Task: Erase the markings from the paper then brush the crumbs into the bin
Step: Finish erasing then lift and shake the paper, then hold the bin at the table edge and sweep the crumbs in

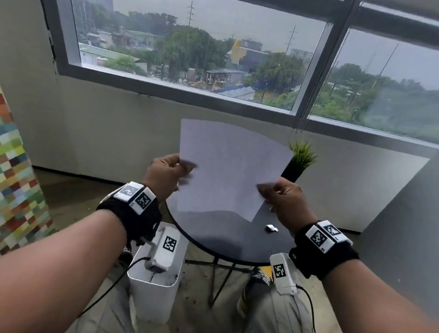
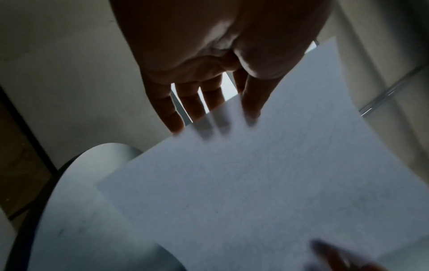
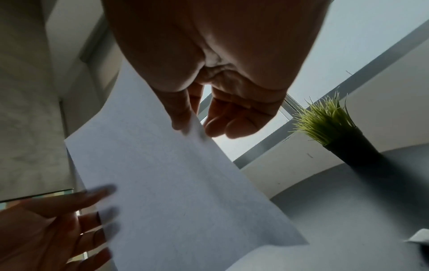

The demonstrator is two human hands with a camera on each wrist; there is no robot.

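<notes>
Both hands pinch the paper (image 1: pixel 226 166), left hand (image 1: pixel 166 175) and right hand (image 1: pixel 285 197) at opposite edges; tilt it gently toward the bin (image 1: pixel 153 287) so crumbs slide in, not onto the table (image 1: pixel 224 240).

both forearms are bare. each wrist wears a black fabric wrist strap (image 1: pixel 130 214) with white blocks (image 1: pixel 326 235) carrying black-and-white square markers. under each wrist hangs a white camera module (image 1: pixel 165 250) with a marker and a thin black cable (image 1: pixel 307 306). the legs wear light khaki trousers (image 1: pixel 281 319).
</notes>
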